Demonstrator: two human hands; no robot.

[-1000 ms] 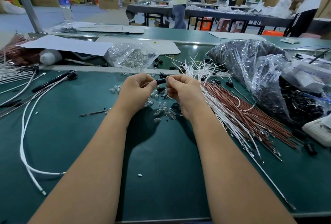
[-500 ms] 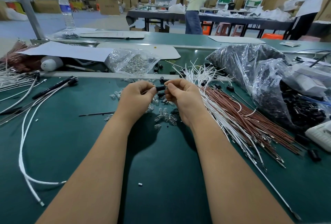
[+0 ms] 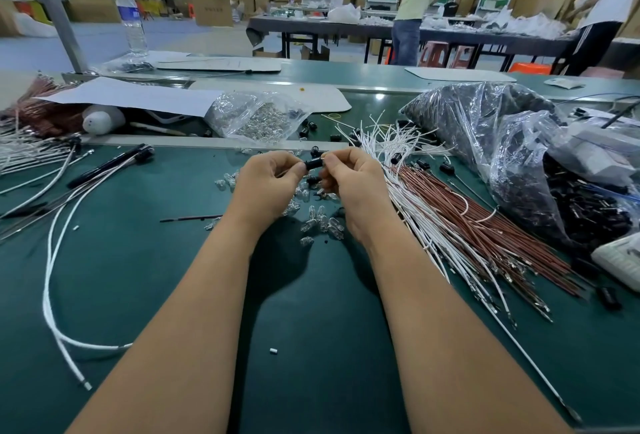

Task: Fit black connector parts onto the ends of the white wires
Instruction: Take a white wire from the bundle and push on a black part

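Both hands pinching one black connector part above the green surface (image 3: 311,312)

Far left, loose white wires (image 3: 52,260) looping across the surface, beside dark-tipped cables (image 3: 114,165); behind them a clear bag of small glass bulbs (image 3: 256,118); at centre, left hand (image 3: 266,187) with grip closed on the left end of the black connector part (image 3: 314,164), thumb and fingers curled round it; right hand (image 3: 353,184) touching the same part's right end, grip likewise closed on it in a pinch; wire end inside the part too small to tell; scattered clear bulbs (image 3: 318,222) lying just beneath the hands; to the right, a bundle of white and brown wires (image 3: 460,225) fanned out; far right, plastic bags of black parts (image 3: 512,156)
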